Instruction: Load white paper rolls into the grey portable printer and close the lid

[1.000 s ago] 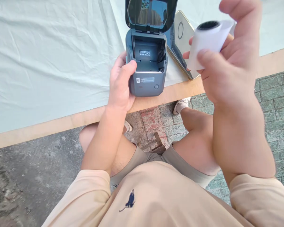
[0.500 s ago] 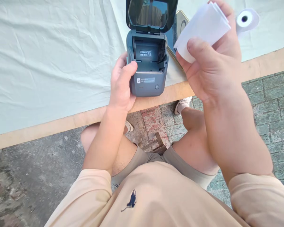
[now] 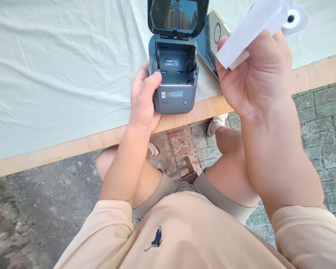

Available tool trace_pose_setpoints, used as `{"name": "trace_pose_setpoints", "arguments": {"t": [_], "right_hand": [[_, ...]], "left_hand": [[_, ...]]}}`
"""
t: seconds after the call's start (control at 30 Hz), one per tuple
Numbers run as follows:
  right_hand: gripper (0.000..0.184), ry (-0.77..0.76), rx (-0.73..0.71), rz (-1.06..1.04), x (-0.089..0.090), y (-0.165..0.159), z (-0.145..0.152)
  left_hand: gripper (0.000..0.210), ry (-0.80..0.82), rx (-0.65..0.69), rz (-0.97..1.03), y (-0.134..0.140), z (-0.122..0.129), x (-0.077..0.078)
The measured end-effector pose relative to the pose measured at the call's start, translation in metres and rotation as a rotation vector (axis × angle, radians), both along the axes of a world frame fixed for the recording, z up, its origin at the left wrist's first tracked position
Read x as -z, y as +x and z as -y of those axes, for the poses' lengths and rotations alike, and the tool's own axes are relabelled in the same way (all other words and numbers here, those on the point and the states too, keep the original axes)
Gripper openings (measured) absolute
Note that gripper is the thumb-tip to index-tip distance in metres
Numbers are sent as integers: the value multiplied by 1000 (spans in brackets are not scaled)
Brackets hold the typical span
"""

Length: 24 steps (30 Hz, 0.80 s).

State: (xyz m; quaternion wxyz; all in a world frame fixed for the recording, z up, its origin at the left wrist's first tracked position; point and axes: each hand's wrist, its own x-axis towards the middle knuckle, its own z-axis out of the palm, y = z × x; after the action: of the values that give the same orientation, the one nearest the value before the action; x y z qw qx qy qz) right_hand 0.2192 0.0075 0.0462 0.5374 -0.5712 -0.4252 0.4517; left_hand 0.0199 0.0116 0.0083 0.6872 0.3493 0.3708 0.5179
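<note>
A dark grey label printer (image 3: 175, 101) stands near the table's front edge with its lid (image 3: 177, 18) raised. Its paper bay is bare, showing a printed sticker on the inner wall. My left hand (image 3: 145, 95) is wrapped round the printer's left side, thumb on its upper front edge. To the right and higher up, my right hand (image 3: 260, 71) grips folded white paper (image 3: 252, 31), whose long flat side faces me. The fingers behind the paper are partly hidden. Just beyond this hand lies a white paper roll (image 3: 296, 18) with a dark core hole.
A phone-like device (image 3: 212, 35) with a gold rim and a ring on its back lies right of the printer. Pale cloth (image 3: 67, 74) covers the table, leaving a wooden edge strip (image 3: 58, 153). A small wooden stool (image 3: 187, 172) shows between my knees.
My right hand has turned the folded paper, tilting it and shifting it slightly right, with the thumb now lower behind it. The left hand and printer have hardly moved.
</note>
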Motion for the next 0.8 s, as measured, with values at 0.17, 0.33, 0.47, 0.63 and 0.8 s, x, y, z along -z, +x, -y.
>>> {"name": "trace_pose_setpoints", "arguments": {"t": [0.17,0.33,0.47,0.63,0.8], "right_hand": [[31,-2,32,-113,-5,-7,1],[28,-76,69,-134,5,5,-5],[30,-58,58,-68,4,8,-7],[37,53,122,-65,-4,-10,-4],[36,144,19,90,-15,-19,8]], "left_hand": [[26,-8,-1,-13,0,0,1],[23,5,-12,15,0,1,-2],[16,19,-6,9,2,2,-6],[24,-1,-44,-112,3,2,-4],[28,-4,-48,-116,3,3,-4]]}}
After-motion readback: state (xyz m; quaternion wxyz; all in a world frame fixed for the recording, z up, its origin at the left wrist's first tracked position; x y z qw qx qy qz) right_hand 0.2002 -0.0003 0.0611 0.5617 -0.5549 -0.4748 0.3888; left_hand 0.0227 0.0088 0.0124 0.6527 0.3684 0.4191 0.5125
